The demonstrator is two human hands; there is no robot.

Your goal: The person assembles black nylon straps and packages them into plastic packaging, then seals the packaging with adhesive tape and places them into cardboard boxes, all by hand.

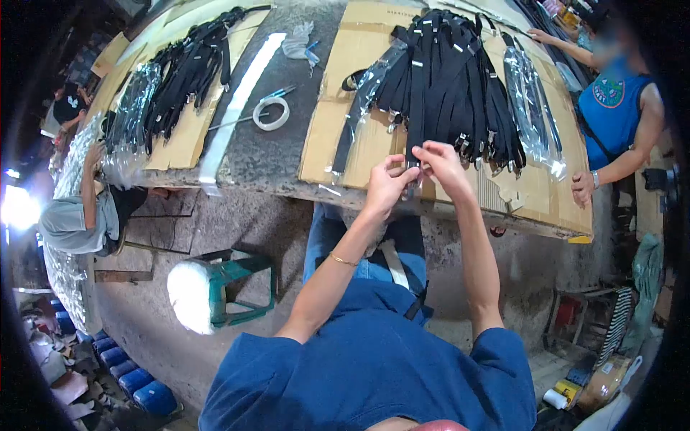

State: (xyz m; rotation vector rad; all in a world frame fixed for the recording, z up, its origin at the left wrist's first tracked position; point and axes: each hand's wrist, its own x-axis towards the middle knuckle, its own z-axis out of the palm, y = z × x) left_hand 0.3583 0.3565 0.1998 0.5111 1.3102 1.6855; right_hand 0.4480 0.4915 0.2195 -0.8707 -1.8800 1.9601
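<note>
A black strap (416,108) runs down from the large pile of black straps (460,86) to the front edge of the cardboard. At its lower end my left hand (389,183) pinches it between thumb and fingers. Close beside, my right hand (444,169) has its fingertips bent together at the same end; what they hold is too small to tell. Metal clips (466,141) hang at the lower ends of the piled straps. Clear plastic bags with straps lie on both sides, one at the left (366,93) and one at the right (530,108).
A tape roll (271,114), a pen (279,93) and a white strip (241,108) lie left of the cardboard (323,136). Further left is another strap pile (188,79). A green-framed stool (241,287) stands below. A co-worker in blue (611,122) stands right; another person (79,215) sits left.
</note>
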